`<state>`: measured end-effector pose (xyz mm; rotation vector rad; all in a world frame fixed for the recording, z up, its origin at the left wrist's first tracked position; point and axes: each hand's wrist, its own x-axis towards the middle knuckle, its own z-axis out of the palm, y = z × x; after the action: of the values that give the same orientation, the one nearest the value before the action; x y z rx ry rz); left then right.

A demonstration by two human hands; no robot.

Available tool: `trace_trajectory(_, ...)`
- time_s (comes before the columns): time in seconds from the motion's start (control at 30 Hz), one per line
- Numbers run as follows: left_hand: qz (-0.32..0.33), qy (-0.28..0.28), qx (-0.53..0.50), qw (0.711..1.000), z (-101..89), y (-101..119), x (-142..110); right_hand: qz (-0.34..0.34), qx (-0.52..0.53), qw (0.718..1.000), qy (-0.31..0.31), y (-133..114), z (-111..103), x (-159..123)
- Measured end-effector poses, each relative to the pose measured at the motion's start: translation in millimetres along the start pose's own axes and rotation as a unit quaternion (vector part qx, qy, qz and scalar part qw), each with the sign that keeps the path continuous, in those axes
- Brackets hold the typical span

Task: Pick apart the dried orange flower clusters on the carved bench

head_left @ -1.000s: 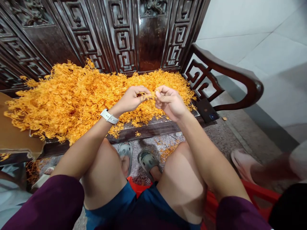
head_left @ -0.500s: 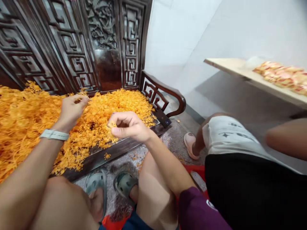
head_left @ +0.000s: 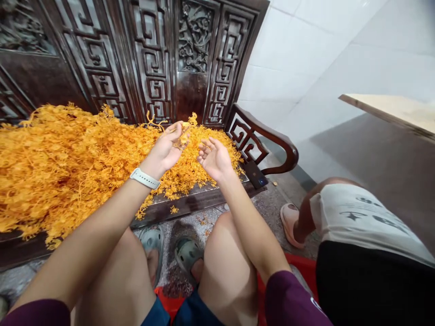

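Observation:
A big heap of orange, branching, flower-like pieces (head_left: pixel 91 154) covers the seat of a dark carved wooden bench (head_left: pixel 192 97). Over the right part of the heap, my left hand (head_left: pixel 166 147), with a pale watch strap on its wrist, has its fingers curled round an orange branching piece (head_left: pixel 185 131). Bits of orange stick out past its fingertips. Just to the right is my right hand (head_left: pixel 216 159), palm turned up and fingers loosely bent and apart. I see nothing held in it, and it is close to the left hand without touching.
A dark phone-like object (head_left: pixel 255 175) lies at the seat's right end, below the curved armrest (head_left: pixel 278 140). Another person's leg and pink shoe (head_left: pixel 291 224) are at right, near a pale wooden board (head_left: pixel 390 108). Loose orange bits dot the floor.
Both hands have come closer together over the heap. The right hand has opened from a pinch on a small orange bit. The view has swung left, and the board's load has left the picture.

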<state>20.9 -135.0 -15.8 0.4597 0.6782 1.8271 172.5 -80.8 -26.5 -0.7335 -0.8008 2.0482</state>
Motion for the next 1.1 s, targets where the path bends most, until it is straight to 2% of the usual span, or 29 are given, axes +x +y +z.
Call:
trace_trajectory(0.1,0.006,-0.004,0.006,1.000,-1.1,-8.6,-2.7,-0.105,-0.117,0.985,-0.068,15.6,17.0,-7.4)
trace_trajectory(0.2,0.002,0.002,0.009,1.000,-2.2,-9.4,-4.2,-0.201,-0.215,0.953,-0.076,32.2,27.6,-4.1)
trace_trajectory(0.3,0.017,0.030,0.009,0.999,-4.1,-2.3,-4.6,-0.241,-0.257,0.930,-0.107,42.4,31.2,6.2)
trace_trajectory(0.43,0.068,0.096,0.043,0.992,-10.9,10.7,1.7,-0.269,-0.297,0.904,-0.152,40.6,38.2,7.8)
trace_trajectory(0.5,0.079,0.132,0.039,0.987,-20.1,17.6,10.3,-0.260,-0.320,0.885,-0.217,36.9,43.2,-3.7)
trace_trajectory(0.53,0.082,0.150,0.032,0.985,-26.8,21.3,15.4,-0.235,-0.331,0.870,-0.281,35.4,45.5,-11.8)
trace_trajectory(0.6,0.084,0.177,0.025,0.980,-42.4,28.2,24.7,-0.141,-0.347,0.812,-0.449,34.3,48.9,-28.3)
trace_trajectory(0.63,0.084,0.182,0.031,0.979,-50.1,31.0,27.8,-0.092,-0.344,0.780,-0.515,34.3,49.8,-34.4)
trace_trajectory(0.67,0.087,0.180,0.042,0.979,-56.7,33.1,29.6,-0.059,-0.333,0.764,-0.549,34.1,49.9,-37.6)
trace_trajectory(0.7,0.093,0.172,0.056,0.979,-61.7,34.3,29.8,-0.049,-0.311,0.777,-0.545,33.4,49.3,-37.4)
trace_trajectory(0.73,0.101,0.163,0.069,0.979,-64.8,34.8,28.8,-0.059,-0.277,0.818,-0.501,31.6,47.6,-33.7)
trace_trajectory(0.8,0.120,0.142,0.091,0.978,-65.5,34.3,24.1,-0.107,-0.179,0.923,-0.324,24.9,40.9,-17.7)
trace_trajectory(0.83,0.127,0.134,0.101,0.978,-63.9,33.7,21.3,-0.121,-0.126,0.959,-0.222,20.7,36.3,-7.2)
trace_trajectory(0.87,0.130,0.128,0.109,0.977,-61.7,33.0,18.8,-0.116,-0.077,0.982,-0.127,16.7,31.1,3.6)
trace_trajectory(0.9,0.129,0.125,0.117,0.977,-59.4,32.2,16.8,-0.090,-0.035,0.994,-0.048,13.6,26.1,13.6)
trace_trajectory(0.97,0.120,0.118,0.127,0.978,-55.7,30.5,14.6,-0.007,0.020,0.999,0.038,11.7,18.5,28.3)
trace_trajectory(1.03,0.111,0.107,0.133,0.979,-53.2,28.0,13.5,0.051,0.029,0.998,0.030,15.3,16.9,33.3)
trace_trajectory(1.1,0.104,0.091,0.139,0.981,-50.3,23.9,11.7,0.026,-0.022,0.999,-0.029,22.3,21.3,30.5)
